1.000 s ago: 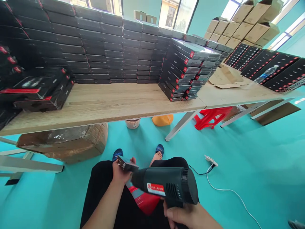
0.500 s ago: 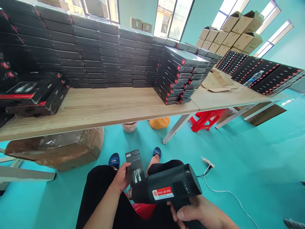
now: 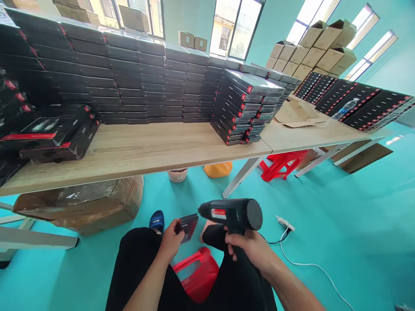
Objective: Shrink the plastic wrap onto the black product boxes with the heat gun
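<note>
- Evidently, the left hand [image 3: 171,242] pinches a flat, dark box [image 3: 189,226], nine o'clock of the black, tapered plastic gun [image 3: 231,212].
- The right hand [image 3: 248,247] grips its handle; wrist drift could knock the box.

A packing workshop, shown by stacked black boxes [image 3: 129,82], long worktables [image 3: 155,142] and piled cartons [image 3: 313,49].
</note>
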{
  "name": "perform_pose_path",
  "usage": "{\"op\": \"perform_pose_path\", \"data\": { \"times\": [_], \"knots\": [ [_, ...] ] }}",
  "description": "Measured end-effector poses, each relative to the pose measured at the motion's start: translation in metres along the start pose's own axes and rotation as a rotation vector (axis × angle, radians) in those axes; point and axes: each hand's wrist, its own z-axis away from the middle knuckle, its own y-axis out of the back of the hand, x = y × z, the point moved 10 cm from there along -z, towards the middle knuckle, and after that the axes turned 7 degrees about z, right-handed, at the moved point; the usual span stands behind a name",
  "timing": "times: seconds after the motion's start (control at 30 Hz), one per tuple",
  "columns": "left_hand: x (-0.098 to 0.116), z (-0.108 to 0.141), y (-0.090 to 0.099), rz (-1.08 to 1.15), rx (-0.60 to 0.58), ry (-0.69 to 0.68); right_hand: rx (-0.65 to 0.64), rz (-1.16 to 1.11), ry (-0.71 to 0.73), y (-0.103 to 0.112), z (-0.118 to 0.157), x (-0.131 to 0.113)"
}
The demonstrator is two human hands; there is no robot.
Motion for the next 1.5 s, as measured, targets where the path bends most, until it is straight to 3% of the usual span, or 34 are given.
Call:
{"op": "perform_pose_path", "data": {
  "times": [0.07, 0.2, 0.37, 0.57, 0.7, 0.83, 0.97, 1.17, 1.33, 1.5],
  "knots": [
    [0.006, -0.001, 0.0, -0.093, -0.002, -0.052, 0.01, 0.032, -0.046, 0.005, 0.0, 0.002],
    [0.007, -0.003, -0.002, -0.105, -0.002, -0.081, -0.172, 0.005, -0.063, -0.017, 0.004, 0.0],
    [0.013, 0.0, 0.004, -0.017, 0.053, -0.092, -0.044, 0.035, -0.051, 0.003, 0.001, 0.002],
    [0.015, -0.002, 0.007, -0.042, 0.07, -0.082, -0.032, -0.01, -0.085, 0.022, 0.005, 0.009],
    [0.016, -0.006, 0.003, -0.196, 0.021, -0.141, -0.047, 0.003, -0.099, 0.015, 0.009, 0.011],
    [0.008, -0.007, 0.009, -0.086, 0.042, -0.086, 0.012, 0.056, -0.053, 0.019, 0.007, 0.004],
    [0.006, -0.004, 0.01, 0.072, 0.072, -0.018, -0.054, -0.002, -0.102, 0.013, 0.006, 0.003],
    [0.009, -0.005, 0.006, 0.001, 0.034, -0.066, -0.062, 0.0, -0.099, 0.013, 0.005, 0.001],
    [-0.016, -0.011, 0.01, 0.288, 0.025, 0.1, -0.024, -0.055, -0.047, 0.023, -0.003, -0.003],
    [-0.032, -0.007, 0.007, 0.556, 0.083, 0.326, -0.193, -0.1, 0.003, -0.003, -0.003, -0.016]
  ]
}}
